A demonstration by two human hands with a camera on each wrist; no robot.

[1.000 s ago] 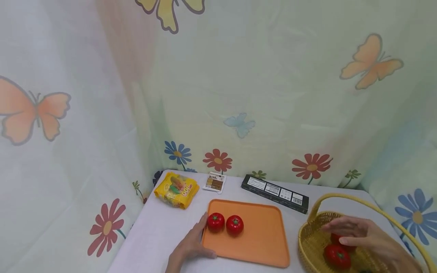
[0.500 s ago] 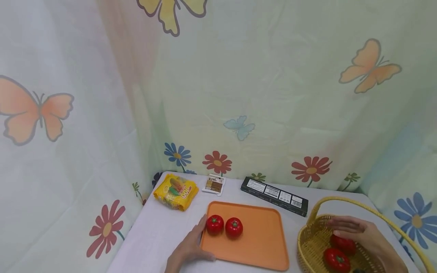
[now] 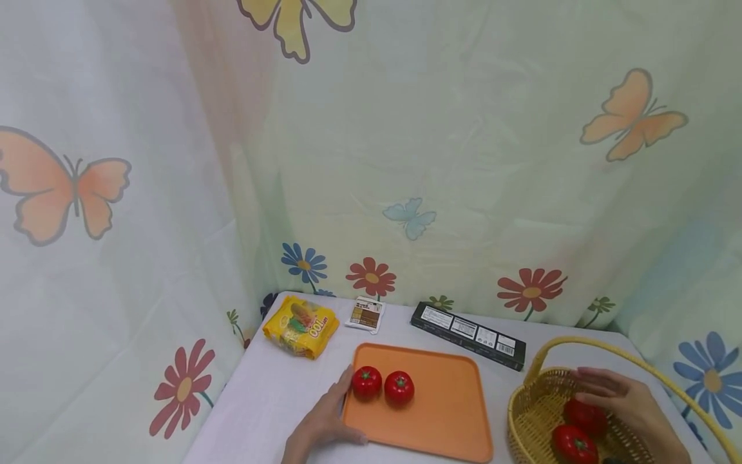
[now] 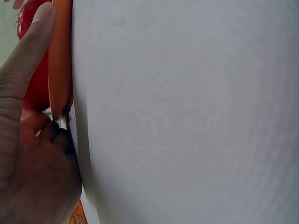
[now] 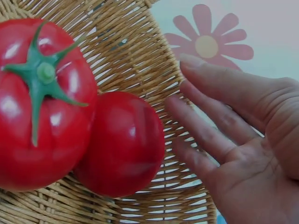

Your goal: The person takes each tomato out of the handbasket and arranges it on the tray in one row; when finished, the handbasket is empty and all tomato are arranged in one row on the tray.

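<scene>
In the head view my left hand (image 3: 323,419) holds the near left corner of the orange tray (image 3: 440,425), fingers along its left side and thumb at the front edge. Two red tomatoes, a left one (image 3: 367,383) and a right one (image 3: 399,388), sit on the tray's left half. My right hand (image 3: 628,406) is inside the yellow wicker basket (image 3: 524,419). It is beside a tomato (image 5: 124,144), with loosely bent fingers. In the right wrist view a gap shows between them. A second tomato (image 5: 42,102) with a green stem top lies against that one.
Behind the tray are a yellow snack bag (image 3: 300,327), a small white-and-brown packet (image 3: 366,314) and a long black box (image 3: 468,335). The basket's handle (image 3: 637,361) arches over the right hand. A dark thing shows partly at the basket's bottom edge. A patterned curtain (image 3: 464,161) hangs behind.
My right hand has drawn back from over the rear tomato in the basket, toward the right, and more of that tomato shows. The left hand and tray stay put.
</scene>
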